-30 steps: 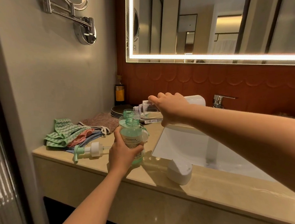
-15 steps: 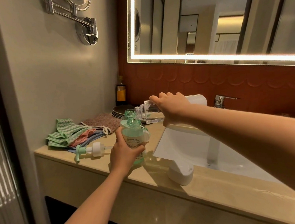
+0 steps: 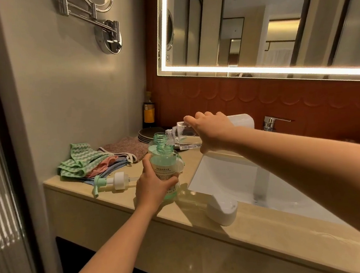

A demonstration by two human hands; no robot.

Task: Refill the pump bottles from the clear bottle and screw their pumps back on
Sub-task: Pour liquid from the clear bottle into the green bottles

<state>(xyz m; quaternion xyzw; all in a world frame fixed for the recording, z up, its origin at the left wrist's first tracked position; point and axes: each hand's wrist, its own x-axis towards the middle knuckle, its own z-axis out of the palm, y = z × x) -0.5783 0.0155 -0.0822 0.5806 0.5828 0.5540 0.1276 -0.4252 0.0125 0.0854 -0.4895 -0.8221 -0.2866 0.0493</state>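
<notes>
— What's nearest?

— A beige stone countertop (image 3: pixel 268 232), polished, running left to right. At its front edge stands a white rounded object (image 3: pixel 222 210), just beside the white sink basin (image 3: pixel 232 181) sunk into the top.

— And the hands?

— The left hand (image 3: pixel 155 185) is wrapped round the body of the green pump bottle (image 3: pixel 164 159), thumb on one side and fingers on the other. The bottle is upright at the sink's left corner, its threaded neck open. Its pump (image 3: pixel 113 181) lies on its side on the counter, just left of that hand.

— The other one?

— The right hand (image 3: pixel 212 129) reaches across the basin and grips the clear bottle (image 3: pixel 182 136) from above, fingers curled over it. The bottle is tipped almost level, its mouth right at the green neck. I cannot tell whether anything is running out.

— Behind them?

— A heap of folded cloths (image 3: pixel 84 161), green, pink and blue, with a brown towel (image 3: pixel 126 147) beside it, then a stack of dark plates (image 3: pixel 146 133). In the corner stands a dark bottle with a yellow label (image 3: pixel 149 110). To the right are a white box (image 3: pixel 242 120) and a chrome faucet (image 3: pixel 270 122).

— The walls?

— Red-brown scalloped tiles (image 3: pixel 258 100) under a light-edged mirror (image 3: pixel 252 23). On the pale side wall there's a chrome swing-arm mirror (image 3: pixel 101 24).
</notes>
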